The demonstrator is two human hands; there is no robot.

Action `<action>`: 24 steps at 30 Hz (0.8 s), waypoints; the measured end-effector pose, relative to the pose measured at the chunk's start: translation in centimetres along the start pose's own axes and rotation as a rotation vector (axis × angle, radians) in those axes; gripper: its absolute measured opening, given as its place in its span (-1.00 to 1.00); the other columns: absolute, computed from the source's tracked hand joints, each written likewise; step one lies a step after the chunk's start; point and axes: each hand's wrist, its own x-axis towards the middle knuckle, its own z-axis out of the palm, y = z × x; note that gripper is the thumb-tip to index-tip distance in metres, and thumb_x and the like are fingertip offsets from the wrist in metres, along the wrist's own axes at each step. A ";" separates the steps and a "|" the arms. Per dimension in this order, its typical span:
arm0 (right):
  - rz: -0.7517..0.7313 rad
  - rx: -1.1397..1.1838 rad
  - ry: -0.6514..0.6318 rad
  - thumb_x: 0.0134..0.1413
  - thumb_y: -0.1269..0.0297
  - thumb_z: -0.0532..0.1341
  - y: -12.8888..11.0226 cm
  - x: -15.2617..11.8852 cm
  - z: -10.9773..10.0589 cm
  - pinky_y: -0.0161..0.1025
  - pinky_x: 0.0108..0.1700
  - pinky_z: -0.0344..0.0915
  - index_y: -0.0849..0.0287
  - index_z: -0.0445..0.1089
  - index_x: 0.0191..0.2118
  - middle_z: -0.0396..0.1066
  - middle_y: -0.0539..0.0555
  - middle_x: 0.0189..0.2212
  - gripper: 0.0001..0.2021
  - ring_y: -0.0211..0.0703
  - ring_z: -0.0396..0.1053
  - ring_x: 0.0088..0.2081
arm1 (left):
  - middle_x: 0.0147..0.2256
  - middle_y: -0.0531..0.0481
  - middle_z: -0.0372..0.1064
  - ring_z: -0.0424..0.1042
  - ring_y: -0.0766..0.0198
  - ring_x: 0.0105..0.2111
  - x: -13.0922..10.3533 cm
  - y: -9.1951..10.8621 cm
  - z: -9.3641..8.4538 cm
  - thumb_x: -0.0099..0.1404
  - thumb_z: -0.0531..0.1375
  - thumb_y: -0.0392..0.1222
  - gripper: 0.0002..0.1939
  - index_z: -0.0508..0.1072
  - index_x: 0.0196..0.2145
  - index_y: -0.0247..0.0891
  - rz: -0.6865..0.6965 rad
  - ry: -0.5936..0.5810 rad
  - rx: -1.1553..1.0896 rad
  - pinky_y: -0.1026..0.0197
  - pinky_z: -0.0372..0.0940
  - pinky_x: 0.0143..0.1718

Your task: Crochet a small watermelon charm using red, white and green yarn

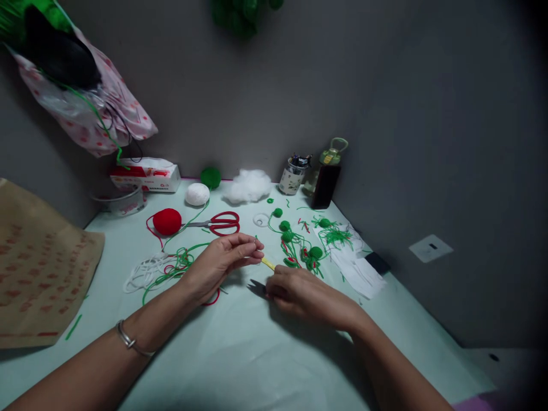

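Observation:
Fingers bent and thumb pressed to them, my left hand pinches something too small to make out, above the middle of the table. My right hand is closed around a slim yellow tool that looks like a crochet hook. Its front end reaches my left fingertips, where the tip is hidden. Just left of my right hand lies a dark forked shape, either small blades or a shadow; I cannot tell which. Loose green, white and red yarn lies by my left forearm. Small green crocheted balls lie beyond my right hand.
Red-handled scissors, a red yarn ball, a white ball and white stuffing lie farther back. A pen cup, a phone and a tissue pack stand by the wall. A brown paper bag is at left.

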 end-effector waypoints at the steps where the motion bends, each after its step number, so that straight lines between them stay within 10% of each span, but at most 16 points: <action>1: 0.003 0.021 -0.007 0.25 0.47 0.25 0.1 0.0 -0.1 -0.26 -0.22 0.22 0.14 0.49 -0.21 0.42 0.05 -0.23 -0.89 -0.19 0.36 -0.26 | -0.25 -0.03 0.62 0.58 0.28 -0.24 0.0 0.0 0.0 0.15 0.52 -0.08 -0.75 0.67 -0.31 -0.29 0.000 -0.005 0.003 0.29 0.46 -0.09; 5: 0.065 0.017 0.010 0.08 0.41 0.42 0.2 0.2 0.2 -0.25 -0.26 0.20 0.17 0.46 -0.15 0.40 0.10 -0.18 -0.78 -0.12 0.34 -0.23 | -0.23 -0.05 0.62 0.59 0.27 -0.21 0.0 0.0 -0.2 0.24 0.46 -0.08 -0.79 0.66 -0.28 -0.28 -0.008 -0.008 0.005 0.28 0.45 -0.06; 11: -0.007 0.085 0.114 0.22 0.49 0.17 0.5 0.4 0.8 -0.21 -0.29 0.16 0.16 0.46 -0.28 0.46 0.10 -0.32 -0.86 -0.18 0.30 -0.36 | -0.25 -0.06 0.61 0.59 0.24 -0.25 0.1 0.2 -0.3 0.18 0.50 -0.10 -0.77 0.63 -0.32 -0.29 0.014 0.022 0.021 0.21 0.47 -0.05; 19: 0.090 0.644 0.376 0.45 0.10 0.06 1.2 -0.3 -1.3 -0.27 -0.40 0.13 0.15 0.49 -0.01 0.37 0.02 -0.35 -0.67 -0.26 0.17 -0.45 | -0.36 0.02 0.57 0.56 0.26 -0.33 0.0 0.3 -0.1 0.15 0.51 -0.07 -0.75 0.59 -0.39 -0.27 0.097 0.072 0.086 0.17 0.47 -0.11; 24: 0.099 0.856 0.307 0.37 -0.08 0.17 0.6 -0.3 -1.1 -0.30 -0.48 0.00 0.14 0.54 0.07 0.31 0.00 -0.41 -0.56 -0.29 0.09 -0.47 | -0.40 0.03 0.58 0.58 0.24 -0.33 -0.2 0.4 0.1 0.13 0.51 -0.07 -0.75 0.58 -0.40 -0.25 0.126 0.063 0.142 0.18 0.46 -0.13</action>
